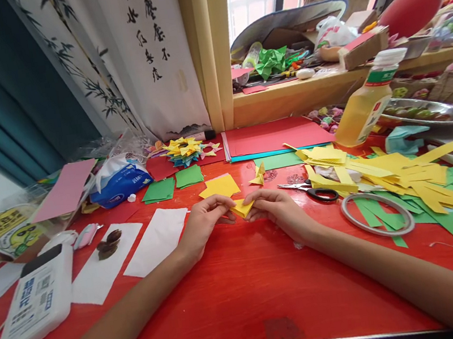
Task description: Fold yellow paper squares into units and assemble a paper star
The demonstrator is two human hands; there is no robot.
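Note:
A small folded piece of yellow paper (243,208) is held between both hands, just above the red table. My left hand (209,221) pinches its left corner with thumb and fingers. On the opposite corner, my right hand (278,210) has closed in the same kind of pinch. Right behind the hands lies a stack of yellow paper squares (219,185). A folded yellow paper piece (258,175) stands beside that stack. Black-handled scissors (320,193) rest close to my right hand, their blades pointing left.
Yellow paper strips (399,171), green strips and a tape roll (347,213) cover the right side. A bottle (364,102) stands behind them. On the left are a white box (36,302), tissues (119,183) and green squares (159,190). A paper ornament (184,150) sits at the back.

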